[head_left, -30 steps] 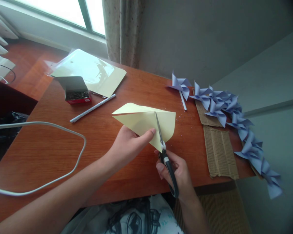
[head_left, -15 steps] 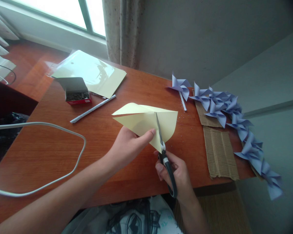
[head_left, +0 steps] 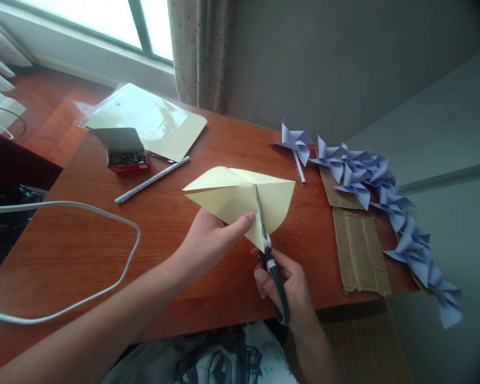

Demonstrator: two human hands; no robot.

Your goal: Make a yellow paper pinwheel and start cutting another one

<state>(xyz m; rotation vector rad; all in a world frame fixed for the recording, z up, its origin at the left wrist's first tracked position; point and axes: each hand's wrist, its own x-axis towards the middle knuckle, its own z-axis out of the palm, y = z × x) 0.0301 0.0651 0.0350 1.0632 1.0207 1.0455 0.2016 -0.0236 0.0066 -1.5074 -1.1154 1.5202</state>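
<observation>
Pale yellow paper (head_left: pixel 234 201), slit from its left corner and curving at the edges, is above the worktop (head_left: pixel 160 298), clamped beneath the thumb of the left grip (head_left: pixel 212 234) and just beyond the right grip (head_left: pixel 294 280), which is closed around black-handled scissors (head_left: pixel 268 244) touching the paper.

Scissors (head_left: pixel 271 263) bite into pale yellow paper (head_left: pixel 228 202)!

The left hand (head_left: pixel 214 232) pinches the paper above the counter (head_left: pixel 160 229), thumb on top, and here's the right hand (head_left: pixel 286 282) gripping the scissors by their dark handles, a blade lying up across the sheet! Over on the right, lilac paper pinwheels (head_left: pixel 354 180) crowd near corrugated cardboard (head_left: pixel 362 250). On the left: an open red box (head_left: pixel 128 166), a white stick (head_left: pixel 152 179), plastic-sleeved sheets (head_left: pixel 144 120), a looping white cable (head_left: pixel 139 230)!
</observation>
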